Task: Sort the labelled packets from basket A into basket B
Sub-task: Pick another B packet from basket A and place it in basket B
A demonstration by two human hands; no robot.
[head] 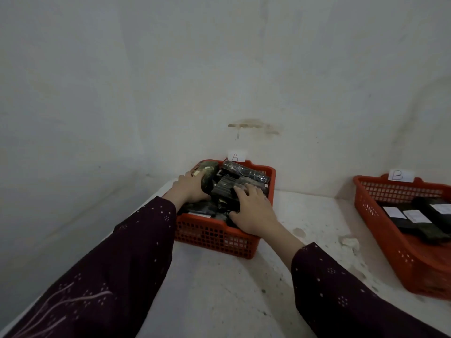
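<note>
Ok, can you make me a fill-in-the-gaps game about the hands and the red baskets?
1. The left hand and the right hand both reach into the basket marked ____.
2. The dark packet at that basket's far left corner is gripped by the ____ hand.
3. Basket B stands to the ____ of it on the table.
4. The packets in Basket B carry labels coloured ____.

Missing words: A; left; right; white.
</note>
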